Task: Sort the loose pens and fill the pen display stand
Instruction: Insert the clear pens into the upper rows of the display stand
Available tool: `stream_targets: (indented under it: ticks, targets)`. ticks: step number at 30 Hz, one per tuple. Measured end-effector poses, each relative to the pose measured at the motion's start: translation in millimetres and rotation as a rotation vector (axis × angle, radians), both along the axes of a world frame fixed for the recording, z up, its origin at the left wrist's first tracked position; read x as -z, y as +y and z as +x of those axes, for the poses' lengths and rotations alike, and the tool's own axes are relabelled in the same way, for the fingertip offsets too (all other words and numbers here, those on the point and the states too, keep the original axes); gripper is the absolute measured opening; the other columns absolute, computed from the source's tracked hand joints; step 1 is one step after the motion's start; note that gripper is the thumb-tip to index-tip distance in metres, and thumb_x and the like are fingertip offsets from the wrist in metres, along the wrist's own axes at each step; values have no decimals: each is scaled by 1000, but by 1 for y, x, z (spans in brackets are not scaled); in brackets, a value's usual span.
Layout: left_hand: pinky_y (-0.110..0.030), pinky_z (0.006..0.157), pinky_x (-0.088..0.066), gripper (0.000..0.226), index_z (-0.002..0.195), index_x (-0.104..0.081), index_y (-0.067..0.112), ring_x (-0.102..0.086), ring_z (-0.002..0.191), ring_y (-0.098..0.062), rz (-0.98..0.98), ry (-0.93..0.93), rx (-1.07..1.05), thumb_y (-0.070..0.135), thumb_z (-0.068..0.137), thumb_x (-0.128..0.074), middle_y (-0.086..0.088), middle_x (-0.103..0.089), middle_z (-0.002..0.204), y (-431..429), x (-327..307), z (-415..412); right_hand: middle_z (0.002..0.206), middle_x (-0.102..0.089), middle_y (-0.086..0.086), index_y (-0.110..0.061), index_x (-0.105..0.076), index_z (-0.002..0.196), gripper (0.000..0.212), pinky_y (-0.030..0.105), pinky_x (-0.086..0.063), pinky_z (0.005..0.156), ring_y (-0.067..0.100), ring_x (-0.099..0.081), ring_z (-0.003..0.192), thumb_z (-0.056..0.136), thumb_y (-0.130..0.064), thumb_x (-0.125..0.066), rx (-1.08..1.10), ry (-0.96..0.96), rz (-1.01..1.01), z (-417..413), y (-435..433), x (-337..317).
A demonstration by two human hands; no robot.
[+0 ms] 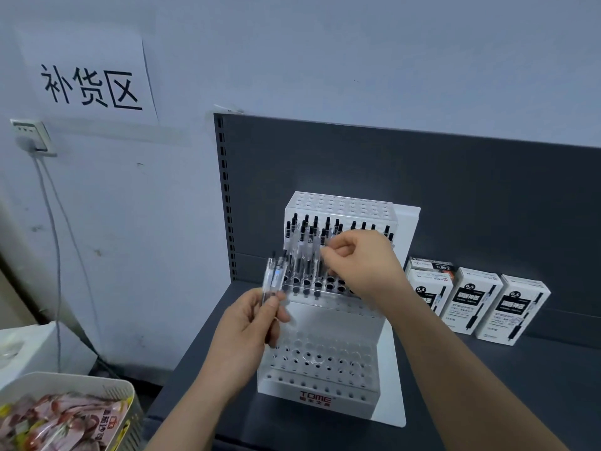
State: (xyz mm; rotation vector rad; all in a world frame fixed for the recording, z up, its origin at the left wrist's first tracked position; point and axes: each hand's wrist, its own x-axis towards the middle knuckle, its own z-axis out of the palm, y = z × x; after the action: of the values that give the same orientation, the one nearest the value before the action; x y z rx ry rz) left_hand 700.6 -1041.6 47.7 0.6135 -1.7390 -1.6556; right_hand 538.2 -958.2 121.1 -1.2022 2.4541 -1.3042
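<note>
A white stepped pen display stand (328, 397) marked TOME sits on the dark shelf. Its middle tier holds several clear pens with black tips (304, 252); its lower tier has rows of bare holes. My left hand (247, 323) is in front of the stand's left side, closed around a small bunch of clear pens (273, 281) that point upward. Over the middle tier, my right hand (364, 265) pinches one clear pen (327, 252) between thumb and fingers, among the standing pens.
Several white and black pen boxes (473, 297) stand to the right of the stand against the shelf's dark back panel (455, 190). A white basket of pink snack packets (65, 415) is at lower left. A paper sign and a wall socket with cables are on the wall at left.
</note>
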Motion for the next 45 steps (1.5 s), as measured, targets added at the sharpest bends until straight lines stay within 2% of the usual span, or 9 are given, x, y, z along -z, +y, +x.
stream_targets:
  ticks: [5,10,13,16,20,31,36,39,45]
  targets:
    - [-19,55,-49,16,94,-68,7,-61,61,-12,5,-6,75,10,96,-52,-3,-72,75,10,-4,-13,66,-65,-3,-12,-71,91,15,14,-48,54,1,-56,53,82,-24,-75,-206,-214,-30,20,9,5]
    - [-31,77,-56,21,93,-72,14,-70,84,-20,10,-23,50,15,97,-51,-6,-74,88,6,2,-18,70,-72,6,-5,-71,89,6,25,-59,63,12,-65,61,85,-9,-70,-155,-348,-134,8,26,-1]
    - [-32,75,-55,22,98,-70,21,-67,77,-16,-19,-25,-49,20,98,-48,-1,-73,83,-4,7,-15,75,-74,9,-4,-70,93,9,29,-60,69,18,-70,70,86,-9,-69,-5,-402,-273,-13,40,-13]
    - [-31,55,-42,24,98,-68,24,-46,52,-10,-43,-32,-113,27,100,-44,5,-55,59,-9,8,-13,72,-74,7,-8,-70,87,3,34,-60,71,24,-73,72,86,-10,-71,126,-292,-381,-26,41,-21]
    - [-26,49,-31,26,93,-58,19,-33,47,-8,-3,-29,-150,28,102,-36,4,-43,58,-9,7,-15,67,-73,2,-13,-70,81,6,36,-62,68,12,-71,64,87,-13,-70,155,-167,-285,-21,27,-17]
    - [-30,76,-54,19,99,-68,10,-64,72,-15,83,46,-70,8,98,-49,0,-72,76,-6,3,-11,64,-71,7,0,-66,67,32,37,-58,71,23,-70,67,93,-17,-57,121,120,66,-3,4,-1]
    - [-28,73,-54,18,96,-69,12,-67,72,-14,87,14,-44,8,96,-51,-3,-74,79,0,0,-16,66,-68,13,0,-65,74,35,28,-54,63,10,-63,57,92,-29,-62,126,130,42,-2,11,-2]
    - [-27,72,-56,18,92,-70,14,-67,71,-15,41,-11,9,9,96,-53,-4,-74,80,6,-4,-21,68,-67,-4,-17,-68,79,22,24,-54,59,7,-62,61,86,-38,-68,8,-30,-40,9,19,-1]
    - [-11,62,-48,14,93,-70,19,-64,69,-1,-126,-94,50,11,93,-59,5,-73,77,16,-8,-29,63,-69,5,-4,-72,83,12,23,-54,53,8,-63,53,87,-15,-71,-138,-241,-105,10,24,4]
